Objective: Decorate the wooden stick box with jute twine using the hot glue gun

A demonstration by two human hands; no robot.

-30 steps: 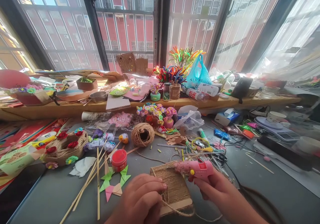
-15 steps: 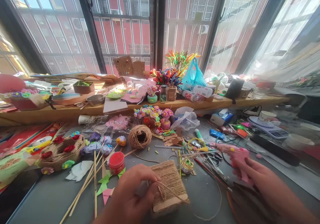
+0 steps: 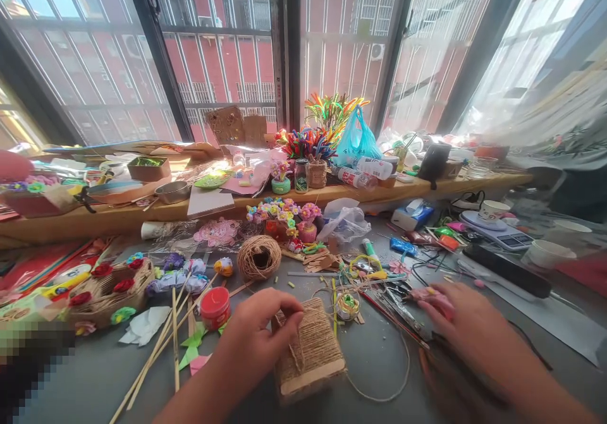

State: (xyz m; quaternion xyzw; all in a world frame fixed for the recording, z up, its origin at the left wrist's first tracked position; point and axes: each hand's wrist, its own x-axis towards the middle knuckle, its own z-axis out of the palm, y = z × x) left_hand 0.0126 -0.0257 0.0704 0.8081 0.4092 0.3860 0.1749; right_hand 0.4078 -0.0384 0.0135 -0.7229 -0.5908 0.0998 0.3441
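My left hand [image 3: 263,332] is closed, thumb and finger pinching the twine at the upper left of a twine-wrapped box [image 3: 315,342]. A flat wooden craft stick [image 3: 313,377] runs along the near edge of that box. To the right, my right hand [image 3: 467,316] has its fingers around a pink hot glue gun [image 3: 435,299], held low over the table; the hand covers most of it. A strand of twine [image 3: 403,373] loops from the box across the table. Beyond the box sits the twine ball [image 3: 258,257].
Left of the box lie bamboo sticks [image 3: 154,354], a red tub [image 3: 215,308] and a twine basket with red roses [image 3: 109,291]. Scissors and tools [image 3: 396,307] lie between box and glue gun. Farther right are a black case [image 3: 509,270] and a scale [image 3: 497,229].
My right hand has carried the glue gun away from the box to the right and lowered it toward the table. My left hand stays at the box, pinching twine. The view has shifted slightly.
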